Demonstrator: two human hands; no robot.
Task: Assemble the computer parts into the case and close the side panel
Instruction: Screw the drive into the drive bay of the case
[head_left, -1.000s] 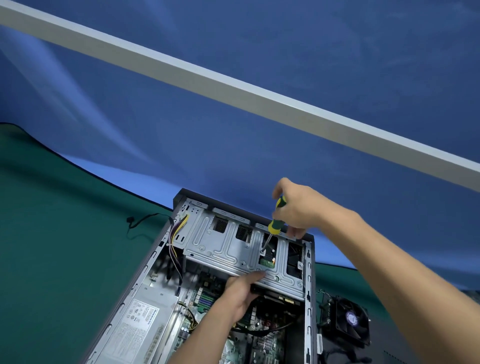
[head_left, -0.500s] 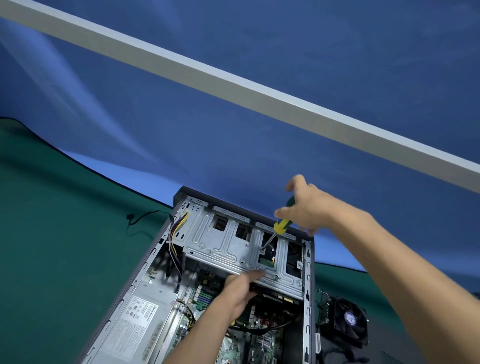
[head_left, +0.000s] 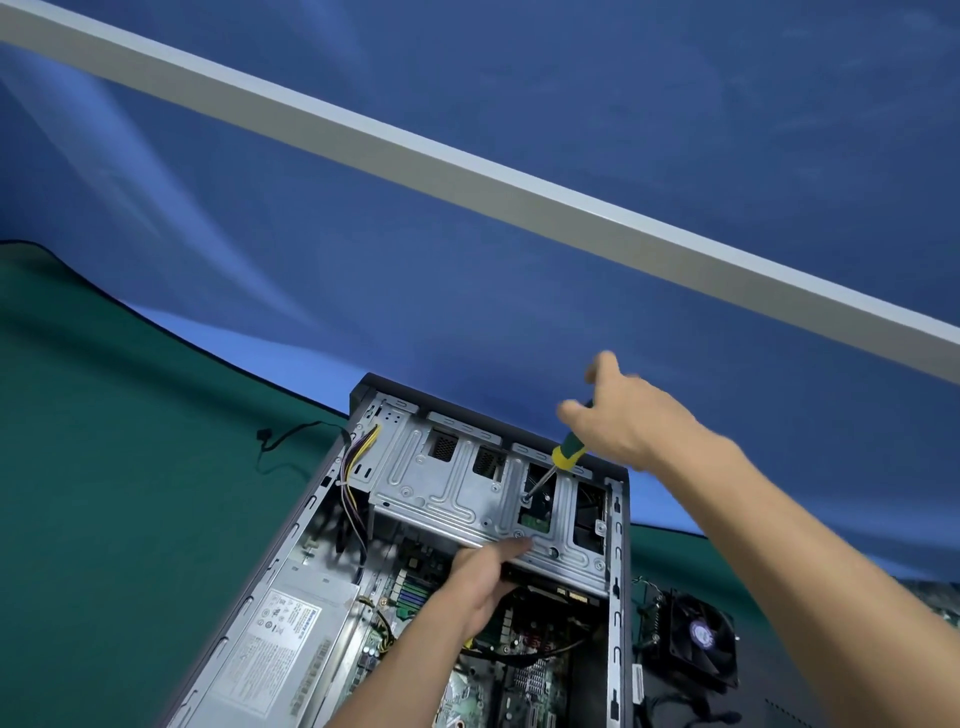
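Right hand (head_left: 631, 421): grips screwdriver (head_left: 563, 457), tip on drive cage (head_left: 467, 499) screw.
Left hand (head_left: 480, 582): fingers flat, steadying cage's edge.

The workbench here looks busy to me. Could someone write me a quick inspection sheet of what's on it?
Surface: green mat under the open computer case.
Job's things: metal drive cage in the case, power supply at lower left, circuit board below the cage.
Clutter: loose cooling fan right of the case.
Hands: right hand holds a screwdriver, tip at a cage screw; left hand touches the cage's front edge.
Cables: yellow and black wires inside; black cable on the mat.
Surroundings: blue backdrop, grey bar.
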